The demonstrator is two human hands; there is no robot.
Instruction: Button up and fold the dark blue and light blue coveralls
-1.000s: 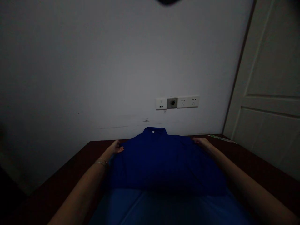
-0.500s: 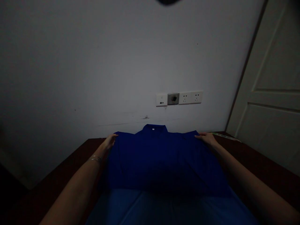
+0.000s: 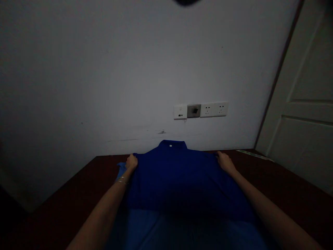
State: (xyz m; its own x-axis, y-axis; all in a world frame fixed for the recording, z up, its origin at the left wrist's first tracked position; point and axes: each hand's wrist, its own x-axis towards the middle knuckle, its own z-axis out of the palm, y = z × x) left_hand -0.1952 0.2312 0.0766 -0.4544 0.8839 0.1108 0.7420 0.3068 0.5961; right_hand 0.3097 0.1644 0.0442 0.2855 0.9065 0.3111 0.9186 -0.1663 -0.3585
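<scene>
A dark blue collared shirt (image 3: 177, 173) lies spread on the table, its collar toward the wall and a small white label inside the neck. At its left shoulder edge, my left hand (image 3: 132, 162) is closed on the fabric. My right hand (image 3: 225, 162) grips the opposite shoulder edge, its fingertips partly hidden. Lighter blue cloth (image 3: 140, 225) shows at the near side, and a piece of light blue cloth (image 3: 121, 170) sticks out beside my left wrist. Clear bands circle that wrist.
The dark reddish table (image 3: 78, 187) meets a grey-white wall (image 3: 117, 69). Sockets and switches (image 3: 213, 109) are set in the wall above the collar. A thin printed strip (image 3: 255, 155) lies at the back right, near a panelled door (image 3: 307, 104).
My left hand has moved inward, its grip now more of a fist, and light blue cloth has come into sight beside it. My right hand has lowered slightly and curled more.
</scene>
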